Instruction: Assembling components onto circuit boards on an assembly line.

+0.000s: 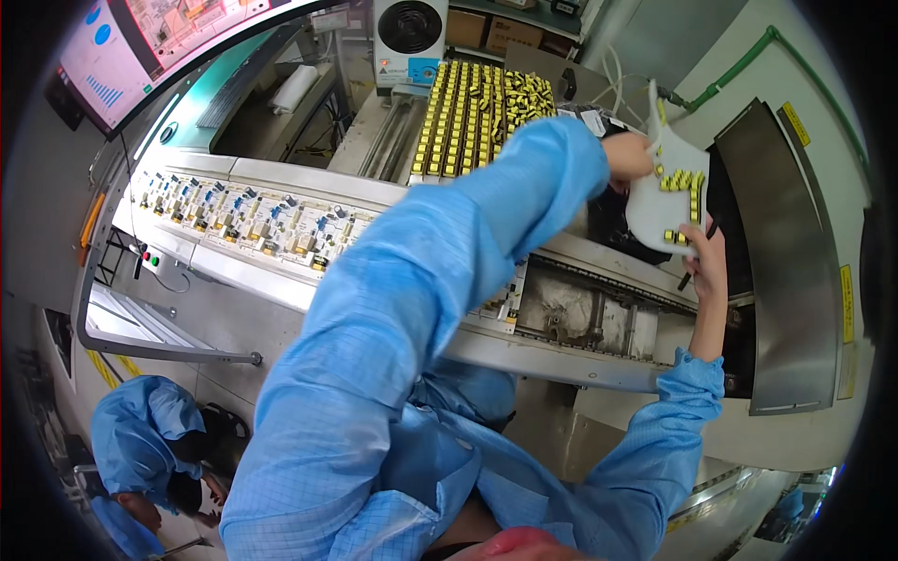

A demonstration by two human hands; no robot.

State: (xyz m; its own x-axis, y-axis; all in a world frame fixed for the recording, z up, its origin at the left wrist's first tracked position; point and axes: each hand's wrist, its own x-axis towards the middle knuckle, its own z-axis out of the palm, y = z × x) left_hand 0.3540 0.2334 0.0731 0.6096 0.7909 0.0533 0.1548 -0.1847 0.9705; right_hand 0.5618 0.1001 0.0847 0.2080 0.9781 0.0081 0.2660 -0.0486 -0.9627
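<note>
My left arm, in a blue sleeve, reaches across to the upper right. There my left hand [629,155] grips the upper left edge of a thin white tray [650,210]. The tray is tilted and carries small yellow components [683,182] in short rows near its right side. Below it, my right hand [708,257] holds the tray's lower right edge. A thin black stick [689,276] pokes out under the fingers. Both hands keep the tray above the dark opening of the machine.
A large rack of yellow components [468,103] stands behind the conveyor. Circuit boards [243,220] lie in a line on the conveyor at left. A fan unit [410,37] sits at the back, a metal cover [786,252] at right. A co-worker in blue [140,439] crouches at lower left.
</note>
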